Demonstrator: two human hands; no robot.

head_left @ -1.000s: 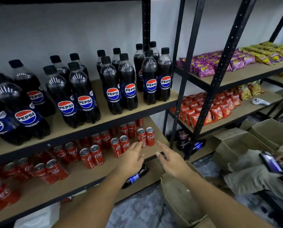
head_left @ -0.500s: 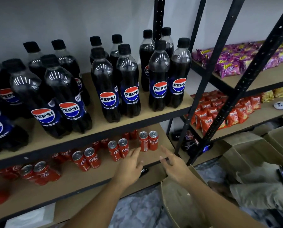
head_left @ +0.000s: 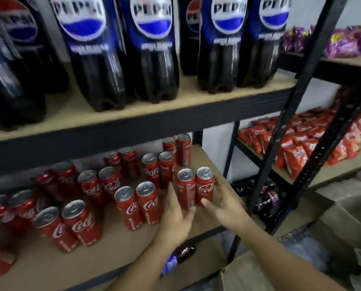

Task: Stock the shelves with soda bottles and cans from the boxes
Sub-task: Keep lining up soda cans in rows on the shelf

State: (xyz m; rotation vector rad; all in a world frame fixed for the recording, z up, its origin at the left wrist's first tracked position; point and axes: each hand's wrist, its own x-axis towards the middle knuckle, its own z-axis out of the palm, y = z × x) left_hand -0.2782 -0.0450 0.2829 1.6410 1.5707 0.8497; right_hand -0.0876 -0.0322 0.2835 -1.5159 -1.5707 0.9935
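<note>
Several red cola cans stand in pairs on the lower shelf board. At the board's right end stands a front pair of cans. My left hand wraps the pair's left can, fingers on its left side and thumb in front. My right hand cups the right can, thumb in front, fingers on its right side. Both cans stand upright on the board. Tall dark Pepsi bottles fill the shelf above.
A dark bottle lies on the shelf below my forearms. An open cardboard box sits at the bottom right. Black uprights separate this unit from shelves of red snack packets and purple packets.
The view has dropped and closed in on the can shelf. Both hands moved forward from the shelf's front edge and closed around the front right pair of cans.
</note>
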